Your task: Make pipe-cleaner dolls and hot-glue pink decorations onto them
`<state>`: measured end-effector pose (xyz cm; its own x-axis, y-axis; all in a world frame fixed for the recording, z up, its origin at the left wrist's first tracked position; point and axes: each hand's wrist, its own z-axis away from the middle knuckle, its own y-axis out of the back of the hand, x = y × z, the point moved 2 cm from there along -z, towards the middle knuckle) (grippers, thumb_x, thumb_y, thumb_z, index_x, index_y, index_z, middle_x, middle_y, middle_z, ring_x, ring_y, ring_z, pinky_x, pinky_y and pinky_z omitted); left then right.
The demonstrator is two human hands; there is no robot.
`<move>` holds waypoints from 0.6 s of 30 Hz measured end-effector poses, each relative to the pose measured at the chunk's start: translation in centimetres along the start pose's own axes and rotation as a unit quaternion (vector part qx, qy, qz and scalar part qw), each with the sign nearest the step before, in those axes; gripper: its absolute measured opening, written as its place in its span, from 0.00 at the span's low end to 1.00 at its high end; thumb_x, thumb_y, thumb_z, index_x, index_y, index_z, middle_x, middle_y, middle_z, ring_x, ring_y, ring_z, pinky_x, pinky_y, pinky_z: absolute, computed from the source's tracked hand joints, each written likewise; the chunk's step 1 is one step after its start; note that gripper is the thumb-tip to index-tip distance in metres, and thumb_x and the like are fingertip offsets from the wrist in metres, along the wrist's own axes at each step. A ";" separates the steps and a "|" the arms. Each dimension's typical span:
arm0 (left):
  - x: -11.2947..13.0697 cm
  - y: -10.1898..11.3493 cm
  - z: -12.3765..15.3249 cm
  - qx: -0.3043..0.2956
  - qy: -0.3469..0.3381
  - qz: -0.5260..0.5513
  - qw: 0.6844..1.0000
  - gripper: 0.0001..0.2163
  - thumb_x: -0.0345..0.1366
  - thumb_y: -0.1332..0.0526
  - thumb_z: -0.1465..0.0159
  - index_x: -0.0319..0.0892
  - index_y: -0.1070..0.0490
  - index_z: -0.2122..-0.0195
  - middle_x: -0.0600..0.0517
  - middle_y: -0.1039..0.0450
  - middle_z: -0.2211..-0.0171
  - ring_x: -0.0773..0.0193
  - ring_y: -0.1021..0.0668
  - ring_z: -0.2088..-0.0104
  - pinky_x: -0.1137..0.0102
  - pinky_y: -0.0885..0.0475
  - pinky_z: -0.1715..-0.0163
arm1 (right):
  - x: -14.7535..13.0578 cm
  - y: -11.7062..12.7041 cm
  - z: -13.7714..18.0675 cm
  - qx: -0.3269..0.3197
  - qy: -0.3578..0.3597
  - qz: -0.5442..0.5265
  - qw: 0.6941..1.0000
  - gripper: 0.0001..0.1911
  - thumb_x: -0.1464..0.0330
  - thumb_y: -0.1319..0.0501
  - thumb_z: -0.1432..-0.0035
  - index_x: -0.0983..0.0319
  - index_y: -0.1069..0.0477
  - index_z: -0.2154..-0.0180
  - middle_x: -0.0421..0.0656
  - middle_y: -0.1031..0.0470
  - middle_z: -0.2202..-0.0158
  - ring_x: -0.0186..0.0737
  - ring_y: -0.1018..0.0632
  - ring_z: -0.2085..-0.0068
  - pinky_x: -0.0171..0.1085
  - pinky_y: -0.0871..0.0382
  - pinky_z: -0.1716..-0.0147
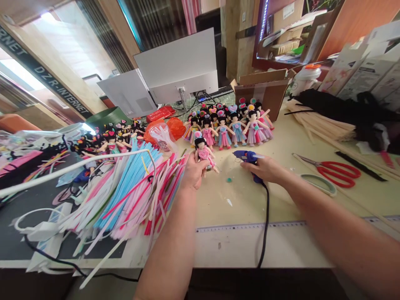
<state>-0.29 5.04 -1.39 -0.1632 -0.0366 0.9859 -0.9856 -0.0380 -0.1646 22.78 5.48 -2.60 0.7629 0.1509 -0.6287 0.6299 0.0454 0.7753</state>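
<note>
My left hand point(194, 170) is closed round a small pipe-cleaner doll point(204, 153) with black hair and a pink dress, held upright above the table. In my right hand point(265, 168) is a blue glue gun point(246, 156), its nozzle pointing left toward the doll but apart from it. The glue gun's black cord point(266, 225) runs down over the table's front edge. Between my hands a small teal piece point(229, 180) lies on the table, with a white scrap point(229, 202) nearer me. Behind them stand several finished-looking dolls point(222, 132) in colourful skirts.
Bundles of coloured pipe cleaners point(125, 191) cover the left side, crossed by a white bent tube point(78, 162). Red-handled scissors point(339, 173) and a tape roll point(318, 183) lie at right. A ruler strip point(250, 225) runs along the front. A monitor point(178, 66) and cardboard box point(262, 93) stand behind.
</note>
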 end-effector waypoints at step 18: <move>-0.2 0.1 0.0 0.006 0.004 0.016 1.000 0.20 0.30 0.36 0.57 0.42 0.37 0.61 0.54 0.28 0.69 0.72 0.29 0.78 0.77 0.45 0.85 | -6.2 -3.3 1.5 -0.137 0.094 0.184 0.969 0.08 0.77 0.45 0.44 0.62 0.29 0.67 0.50 0.23 0.64 0.45 0.24 0.63 0.37 0.40 0.69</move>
<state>-0.34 5.04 -1.59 -0.1960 -0.0307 0.9801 -0.9791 -0.0493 -0.1973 16.20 2.94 -1.34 0.8718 0.3833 -0.3049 0.2386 0.2114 0.9478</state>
